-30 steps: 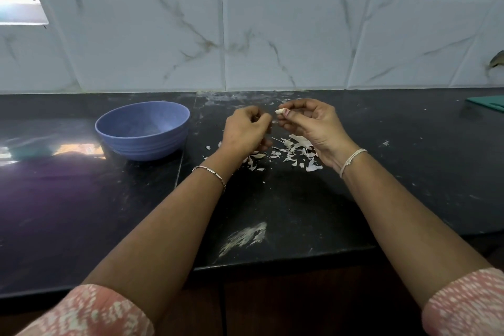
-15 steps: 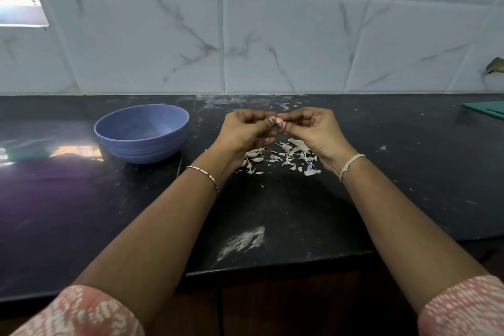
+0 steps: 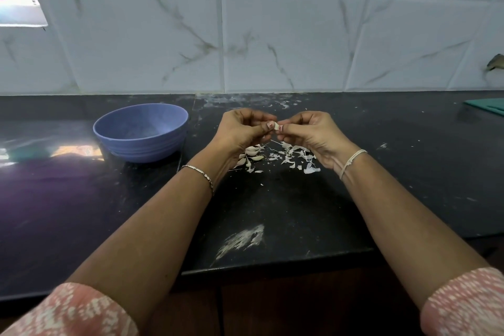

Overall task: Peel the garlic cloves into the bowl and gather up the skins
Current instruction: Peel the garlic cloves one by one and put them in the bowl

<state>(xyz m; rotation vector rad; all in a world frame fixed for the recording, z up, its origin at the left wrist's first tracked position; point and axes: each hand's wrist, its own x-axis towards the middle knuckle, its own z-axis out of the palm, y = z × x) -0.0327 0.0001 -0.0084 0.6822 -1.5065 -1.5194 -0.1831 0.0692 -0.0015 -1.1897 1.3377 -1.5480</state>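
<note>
Left hand (image 3: 240, 131) and right hand (image 3: 313, 133) together pinched one garlic clove (image 3: 277, 126) above the worktop (image 3: 395, 172). Loose skins (image 3: 289, 157) lay beneath; the blue bowl (image 3: 141, 132) stood left.

One head cam, wide-angle: looks fwd & down over table (image 3: 381, 185) to tiled wall (image 3: 286, 35); left hand (image 3: 240, 131), right hand (image 3: 313, 133) near, centre.

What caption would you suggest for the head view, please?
Left hand and right hand pinch a garlic clove over scattered skins beside a blue bowl.
</note>
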